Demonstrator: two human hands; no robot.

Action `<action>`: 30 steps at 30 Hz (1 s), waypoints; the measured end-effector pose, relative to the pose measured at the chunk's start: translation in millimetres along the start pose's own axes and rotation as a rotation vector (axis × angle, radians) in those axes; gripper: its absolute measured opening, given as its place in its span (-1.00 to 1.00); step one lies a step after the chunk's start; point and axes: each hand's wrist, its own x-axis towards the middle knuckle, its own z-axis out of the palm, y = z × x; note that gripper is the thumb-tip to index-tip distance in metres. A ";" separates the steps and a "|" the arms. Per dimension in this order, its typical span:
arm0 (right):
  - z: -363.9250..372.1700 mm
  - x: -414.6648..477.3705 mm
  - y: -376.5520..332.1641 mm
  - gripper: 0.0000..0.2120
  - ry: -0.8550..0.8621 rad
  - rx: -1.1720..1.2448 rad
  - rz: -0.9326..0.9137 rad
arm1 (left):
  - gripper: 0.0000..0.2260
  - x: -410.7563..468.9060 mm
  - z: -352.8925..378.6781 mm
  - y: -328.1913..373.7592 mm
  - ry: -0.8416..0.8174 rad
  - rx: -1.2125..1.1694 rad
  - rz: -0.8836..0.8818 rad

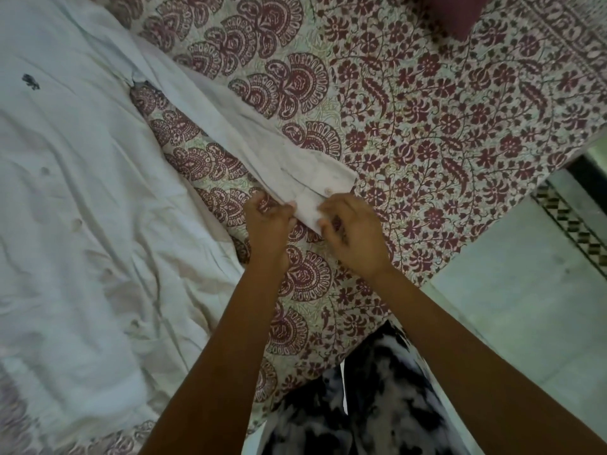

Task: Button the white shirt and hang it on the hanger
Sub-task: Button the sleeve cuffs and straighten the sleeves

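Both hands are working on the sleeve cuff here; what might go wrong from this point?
1. The left hand and right hand both pinch the sleeve cuff; its button sits uncovered beside the fingers, so it may slip from the hole.
2. The white shirt lies creased across the patterned bedspread; pulling the cuff could drag and wrinkle it further.
3. No hanger is in view, so hanging means reaching outside the frame.
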 end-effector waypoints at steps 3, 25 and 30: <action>-0.7 9.7 -3.8 -0.78 0.201 0.078 0.289 | -0.63 4.4 0.6 -2.5 -0.039 0.049 -0.058; 12.3 41.2 -12.9 -0.62 0.332 0.524 0.915 | -0.62 -2.8 1.5 -37.2 -0.128 1.005 0.768; 3.8 50.7 -7.8 -0.68 0.094 0.507 0.851 | -0.69 1.2 2.4 -41.8 -0.050 1.084 0.776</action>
